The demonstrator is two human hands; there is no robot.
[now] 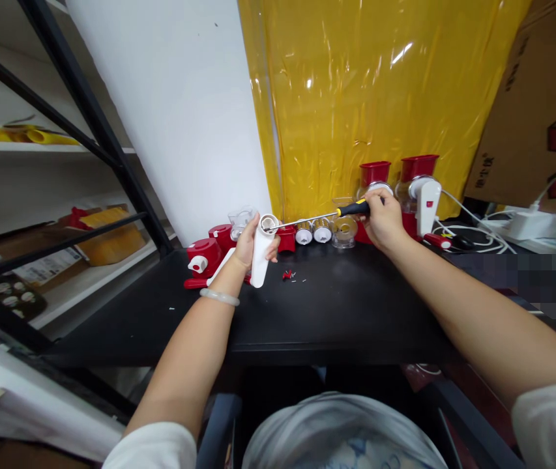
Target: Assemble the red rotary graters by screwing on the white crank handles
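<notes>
Forearms (442, 303) bare below two white sleeves, a person reaches both hands over a black table (336, 326); the right hand (384, 218), wrist bent inward and fingers closed together round the grip, is clamped on a black-and-yellow screwdriver (353, 208) held nearly level, its long shaft running left; the left hand (246, 244), raised above the tabletop with a pale bangle (219, 298) at its wrist, is closed around a white crank arm (261, 259), round end up and narrower end slanting down; the screwdriver's tip meets the round end's opening, though whether it sits on a screw cannot be told.

Below and just right of the crank arm lie one small red piece (287, 275) and at least three tiny pale bits (294, 281); beyond stand two patterned drums (313, 231) with white end faces, side by side, with one clear plastic part (343, 234) to their right; two red bodies (204, 252) sit at the left; two red hoppers (397, 170) rise at the back right, one above a second white crank arm (427, 205); behind hangs one yellow sheet (365, 98), beside one cardboard box (517, 117).
</notes>
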